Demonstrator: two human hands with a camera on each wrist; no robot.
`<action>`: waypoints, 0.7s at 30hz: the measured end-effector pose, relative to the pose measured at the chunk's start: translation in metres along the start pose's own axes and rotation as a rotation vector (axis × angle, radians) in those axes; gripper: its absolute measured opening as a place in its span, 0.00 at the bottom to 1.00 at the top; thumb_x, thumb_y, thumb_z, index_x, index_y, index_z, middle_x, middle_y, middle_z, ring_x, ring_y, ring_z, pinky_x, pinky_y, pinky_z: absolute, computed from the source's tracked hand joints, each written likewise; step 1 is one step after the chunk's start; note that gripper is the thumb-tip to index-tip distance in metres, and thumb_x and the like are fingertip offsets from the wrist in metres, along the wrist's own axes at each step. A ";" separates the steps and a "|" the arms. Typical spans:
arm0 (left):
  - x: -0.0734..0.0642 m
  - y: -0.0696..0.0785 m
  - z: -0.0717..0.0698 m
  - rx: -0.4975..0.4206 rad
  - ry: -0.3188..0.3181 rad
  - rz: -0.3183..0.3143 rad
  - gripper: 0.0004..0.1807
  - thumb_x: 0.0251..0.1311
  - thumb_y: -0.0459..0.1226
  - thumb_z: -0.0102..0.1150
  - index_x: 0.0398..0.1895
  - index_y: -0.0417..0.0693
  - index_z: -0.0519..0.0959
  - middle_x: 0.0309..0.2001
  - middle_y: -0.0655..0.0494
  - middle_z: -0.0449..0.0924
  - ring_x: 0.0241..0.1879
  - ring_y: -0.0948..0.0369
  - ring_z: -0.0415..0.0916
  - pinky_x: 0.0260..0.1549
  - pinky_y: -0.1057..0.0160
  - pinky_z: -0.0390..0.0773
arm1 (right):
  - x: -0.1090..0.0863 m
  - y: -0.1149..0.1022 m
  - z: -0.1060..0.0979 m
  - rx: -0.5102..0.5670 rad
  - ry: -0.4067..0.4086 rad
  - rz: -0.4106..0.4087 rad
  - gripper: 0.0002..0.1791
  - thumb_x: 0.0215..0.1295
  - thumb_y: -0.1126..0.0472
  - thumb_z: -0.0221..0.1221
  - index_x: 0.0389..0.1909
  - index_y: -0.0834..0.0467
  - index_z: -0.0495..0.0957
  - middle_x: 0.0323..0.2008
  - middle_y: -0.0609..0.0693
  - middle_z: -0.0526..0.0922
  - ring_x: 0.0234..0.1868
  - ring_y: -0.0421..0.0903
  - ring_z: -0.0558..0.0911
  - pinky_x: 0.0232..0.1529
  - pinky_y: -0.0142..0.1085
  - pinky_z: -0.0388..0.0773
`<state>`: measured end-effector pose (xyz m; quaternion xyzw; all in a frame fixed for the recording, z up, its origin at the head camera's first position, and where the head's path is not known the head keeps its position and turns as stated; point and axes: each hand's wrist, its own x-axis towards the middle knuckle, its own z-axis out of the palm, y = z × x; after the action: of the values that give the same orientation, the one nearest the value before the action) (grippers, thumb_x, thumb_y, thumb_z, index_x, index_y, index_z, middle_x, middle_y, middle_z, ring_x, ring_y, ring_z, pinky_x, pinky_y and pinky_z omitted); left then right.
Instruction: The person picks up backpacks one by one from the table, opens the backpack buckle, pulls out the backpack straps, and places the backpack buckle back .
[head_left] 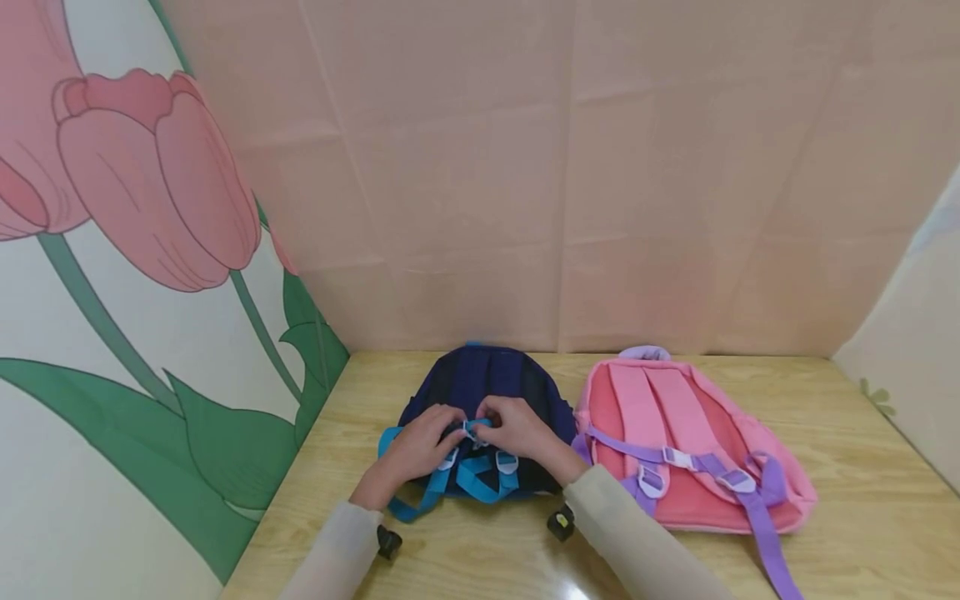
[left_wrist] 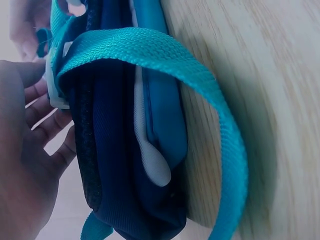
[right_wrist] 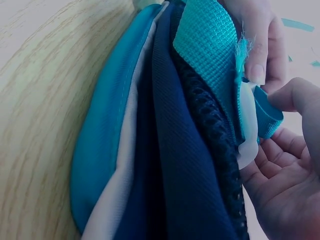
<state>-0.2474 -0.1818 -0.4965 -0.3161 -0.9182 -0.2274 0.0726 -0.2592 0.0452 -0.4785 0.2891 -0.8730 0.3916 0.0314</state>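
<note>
A navy backpack [head_left: 504,367] with blue straps lies on the table, its strap side facing up. Over its middle, both hands meet at a blue strap [right_wrist: 268,112] and a small white buckle [head_left: 469,428]. My left hand [head_left: 423,440] pinches at the buckle from the left. My right hand [head_left: 519,427] pinches the strap from the right, thumb on its blue loop in the right wrist view. Fingertips partly cover the buckle. Below the hands, white strap adjusters [head_left: 507,462] sit on the blue shoulder straps, one of which loops out in the left wrist view [left_wrist: 232,150].
Right of the navy backpack lies a pink backpack [head_left: 772,454] with purple straps, its white buckle [head_left: 678,457] fastened across the front. The wooden table [head_left: 855,433] meets a pinkish back wall [head_left: 450,208]. A tulip-patterned panel [head_left: 150,333] stands at the left.
</note>
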 end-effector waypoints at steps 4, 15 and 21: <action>0.000 0.000 0.001 -0.003 0.006 0.007 0.12 0.77 0.45 0.52 0.55 0.52 0.77 0.52 0.58 0.79 0.52 0.62 0.75 0.54 0.58 0.77 | 0.000 0.002 0.000 0.003 -0.008 -0.004 0.04 0.64 0.59 0.65 0.36 0.53 0.80 0.27 0.41 0.78 0.26 0.37 0.74 0.30 0.31 0.73; 0.002 0.000 0.001 -0.007 0.009 0.004 0.12 0.76 0.45 0.52 0.55 0.52 0.77 0.51 0.59 0.80 0.50 0.62 0.74 0.52 0.58 0.78 | 0.000 0.000 -0.002 0.009 -0.036 0.005 0.04 0.66 0.59 0.65 0.38 0.54 0.81 0.27 0.42 0.77 0.26 0.38 0.74 0.29 0.31 0.73; 0.002 0.000 0.001 -0.007 -0.010 -0.002 0.13 0.77 0.45 0.50 0.55 0.52 0.77 0.52 0.59 0.79 0.51 0.62 0.74 0.53 0.58 0.78 | 0.000 0.000 -0.002 0.009 -0.039 0.002 0.05 0.66 0.59 0.65 0.40 0.54 0.82 0.31 0.43 0.80 0.29 0.39 0.75 0.33 0.32 0.75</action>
<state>-0.2485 -0.1799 -0.4972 -0.3164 -0.9181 -0.2291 0.0666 -0.2594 0.0466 -0.4777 0.2961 -0.8720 0.3897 0.0128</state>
